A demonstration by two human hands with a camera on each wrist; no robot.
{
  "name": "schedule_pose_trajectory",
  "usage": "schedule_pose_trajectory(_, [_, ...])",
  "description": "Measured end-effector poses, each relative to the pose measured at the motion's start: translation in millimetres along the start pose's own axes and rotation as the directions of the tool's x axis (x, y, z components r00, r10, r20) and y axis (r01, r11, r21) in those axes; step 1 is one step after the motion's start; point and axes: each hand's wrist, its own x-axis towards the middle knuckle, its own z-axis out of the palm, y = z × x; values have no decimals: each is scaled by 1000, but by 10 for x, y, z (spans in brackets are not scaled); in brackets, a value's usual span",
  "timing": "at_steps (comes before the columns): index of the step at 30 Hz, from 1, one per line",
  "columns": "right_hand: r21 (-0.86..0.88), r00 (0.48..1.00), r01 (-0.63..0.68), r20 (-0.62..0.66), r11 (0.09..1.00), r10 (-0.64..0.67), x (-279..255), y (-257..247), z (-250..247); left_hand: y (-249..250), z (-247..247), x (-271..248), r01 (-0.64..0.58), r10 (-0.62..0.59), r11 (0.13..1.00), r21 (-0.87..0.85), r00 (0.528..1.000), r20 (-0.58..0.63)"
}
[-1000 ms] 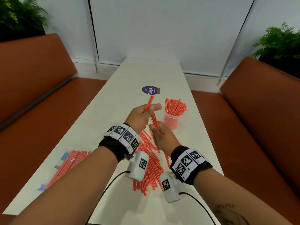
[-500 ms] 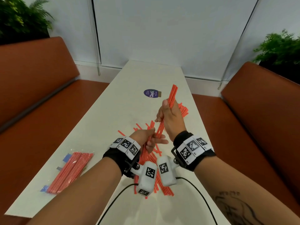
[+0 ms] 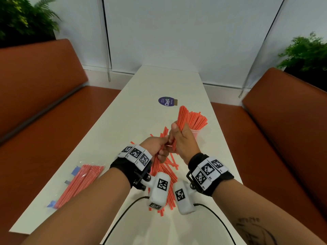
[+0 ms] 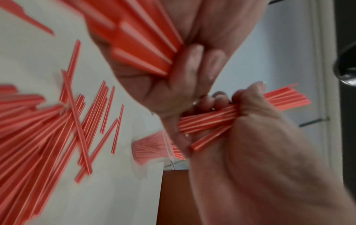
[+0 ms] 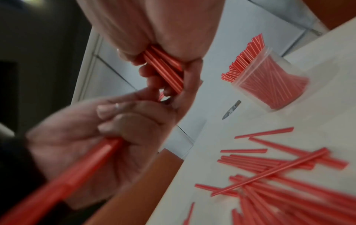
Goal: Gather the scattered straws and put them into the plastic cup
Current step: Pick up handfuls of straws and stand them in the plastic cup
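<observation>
Above the table [image 3: 145,110], the right hand [image 3: 183,140] grips a bunch of straws [image 3: 180,119], tips up beside the cup [image 3: 195,134]. The left hand [image 3: 155,145] curls round more straws. Others lie scattered beneath. They look light, smooth and apt to fan out, so grip mid-length, firmly.
</observation>
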Motion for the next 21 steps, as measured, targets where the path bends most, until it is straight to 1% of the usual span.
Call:
schedule_pose_trajectory(1, [13, 1000, -16, 20, 1000, 15, -7, 12, -3, -14, 7, -1, 0, 1, 1000, 20, 1000, -16])
schedule_pose_trajectory(2, [-22, 999, -26, 25, 999, 26, -14, 9, -11, -32, 1, -2, -8, 11, 998, 70, 999, -41])
schedule_pose_trajectory(4, [-203, 1000, -17, 13, 979, 21, 19, 34, -52, -38, -44, 11, -43, 72, 979, 197, 987, -140])
schedule_pose_trajectory(5, [-293, 998, -42, 30, 955, 53, 39, 49, -72, -38, -72, 31, -83, 130, 970, 228, 972, -197])
schedule_pose_trajectory(6, [-346, 991, -91, 61, 934, 119, 58, 39, -78, -43, -102, 68, -139, 192, 964, 226, 954, -229])
schedule_pose_trajectory(7, [-392, 977, -129, 109, 911, 185, 65, 32, -64, -55, -124, 96, -205, 248, 960, 193, 941, -232])
schedule_pose_trajectory(8, [-450, 962, -134, 155, 883, 225, 77, 16, -45, -70, -111, 120, -265, 291, 953, 144, 933, -209])
schedule_pose_trajectory(9, [-522, 952, -107, 191, 846, 239, 76, -14, 5, -78, -87, 115, -305, 322, 946, 113, 927, -192])
schedule_pose_trajectory(11, [-644, 951, -17, 226, 765, 212, 83, -50, 101, -75, -8, 133, -324, 347, 936, 138, 915, -205])
schedule_pose_trajectory(12, [-679, 953, 7, 228, 734, 201, 79, -54, 141, -60, 30, 144, -316, 349, 934, 164, 906, -240])
schedule_pose_trajectory(14, [-709, 943, 15, 245, 705, 226, 46, -64, 183, -42, 38, 185, -285, 336, 940, 188, 865, -372])
schedule_pose_trajectory(15, [-720, 934, 33, 269, 693, 234, 9, -68, 190, -48, 2, 206, -268, 309, 951, 156, 845, -437])
schedule_pose_trajectory(16, [-718, 924, 53, 299, 694, 239, -32, -68, 195, -55, -47, 222, -269, 277, 959, 87, 834, -478])
schedule_pose_trajectory(18, [-691, 906, 64, 343, 720, 248, -105, -32, 155, -61, -139, 234, -306, 206, 944, -121, 838, -505])
schedule_pose_trajectory(20, [-681, 902, 36, 337, 731, 270, -151, 36, 64, -34, -202, 206, -353, 158, 877, -325, 852, -498])
schedule_pose_trajectory(21, [-672, 898, -18, 315, 740, 307, -164, 80, 5, -8, -217, 172, -370, 147, 830, -418, 867, -476])
